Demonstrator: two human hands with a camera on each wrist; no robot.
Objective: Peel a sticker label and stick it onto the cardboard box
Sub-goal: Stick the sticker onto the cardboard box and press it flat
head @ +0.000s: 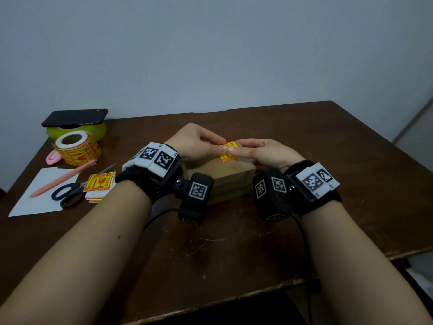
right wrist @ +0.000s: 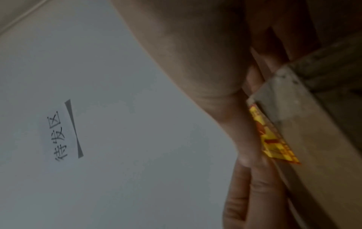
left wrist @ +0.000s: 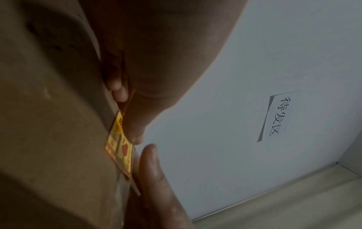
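A flat cardboard box lies mid-table. A yellow and red sticker label lies on its top near the far edge. My left hand reaches in from the left and presses straight fingertips on the label. My right hand comes from the right, its straight fingers also resting on the label. In the left wrist view the label lies flat against the box under my left fingertip. In the right wrist view the label sits by the box corner, and its near corner looks slightly raised.
At the table's left stand a sticker roll, a green tape roll with a black phone on it, scissors, a pink pen, white paper and a stack of cut stickers. A paper note hangs on the wall.
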